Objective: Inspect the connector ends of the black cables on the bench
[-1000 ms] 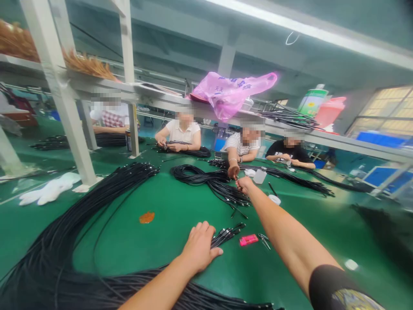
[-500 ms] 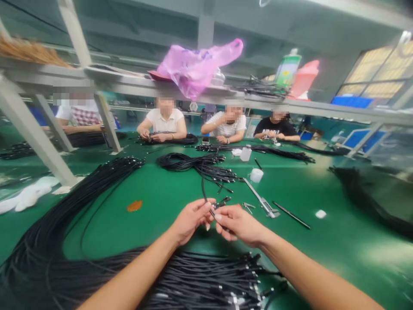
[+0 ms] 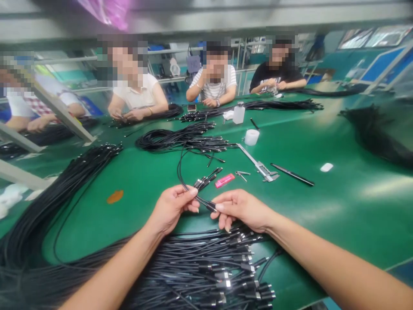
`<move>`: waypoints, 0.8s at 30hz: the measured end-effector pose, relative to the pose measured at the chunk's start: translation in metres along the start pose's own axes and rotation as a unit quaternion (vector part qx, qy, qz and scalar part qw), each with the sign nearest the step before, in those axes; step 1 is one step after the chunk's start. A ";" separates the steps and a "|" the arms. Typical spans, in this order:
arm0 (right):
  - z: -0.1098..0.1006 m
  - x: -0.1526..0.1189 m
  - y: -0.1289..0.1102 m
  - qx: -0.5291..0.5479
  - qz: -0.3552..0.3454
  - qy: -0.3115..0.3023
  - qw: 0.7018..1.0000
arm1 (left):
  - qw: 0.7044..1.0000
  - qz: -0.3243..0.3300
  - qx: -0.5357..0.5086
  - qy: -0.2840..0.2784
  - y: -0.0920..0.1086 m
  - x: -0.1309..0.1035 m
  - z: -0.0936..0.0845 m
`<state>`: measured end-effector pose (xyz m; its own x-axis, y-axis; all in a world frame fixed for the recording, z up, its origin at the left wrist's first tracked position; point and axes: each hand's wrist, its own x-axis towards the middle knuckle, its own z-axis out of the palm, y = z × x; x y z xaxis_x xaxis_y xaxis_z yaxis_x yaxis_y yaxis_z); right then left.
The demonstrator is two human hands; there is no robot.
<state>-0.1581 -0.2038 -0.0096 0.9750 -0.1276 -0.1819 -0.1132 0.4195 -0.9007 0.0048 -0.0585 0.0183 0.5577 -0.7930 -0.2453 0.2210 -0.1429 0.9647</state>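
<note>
My left hand point(image 3: 176, 207) pinches a thin black USB cable point(image 3: 181, 168) between thumb and fingers above the green table. At the plug end of the same cable, my right hand point(image 3: 243, 209) is closed with thumb and fingertips around the black plugs point(image 3: 210, 206); more than one strand seems to run between the hands. Just beyond the left fingers lie several short cable ends point(image 3: 206, 179) with metal tips. A large bundle of black cables point(image 3: 193, 262) spreads beneath my forearms, its plugs toward the right.
A pink packet point(image 3: 225, 181), small metal pins point(image 3: 242, 175), a caliper point(image 3: 263, 170), a black pen-like rod point(image 3: 292, 174) and a white roll point(image 3: 251, 137) lie ahead. Another cable coil point(image 3: 161, 140) sits farther back. Several co-workers sit across the table point(image 3: 322, 215), under an overhead shelf point(image 3: 226, 19).
The view has tilted downward and come closer. My hands have moved slightly apart, so more cable shows between them. The pink packet is now uncovered.
</note>
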 end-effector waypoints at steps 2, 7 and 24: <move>0.000 0.002 0.004 0.017 0.013 0.014 1.000 | 1.000 -0.004 0.005 -0.001 -0.001 0.001 0.000; 0.001 0.001 0.007 0.037 0.018 0.027 0.999 | 1.000 -0.007 0.008 -0.001 -0.002 0.002 -0.001; 0.003 -0.001 0.006 0.032 0.021 0.025 0.999 | 0.998 0.019 0.024 0.051 -0.003 -0.002 0.005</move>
<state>-0.1588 -0.1980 -0.0139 0.9588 -0.1519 -0.2399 -0.1401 0.4818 -0.8650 -0.0012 -0.0594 0.0169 0.6442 -0.7339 -0.2154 0.1619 -0.1444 0.9762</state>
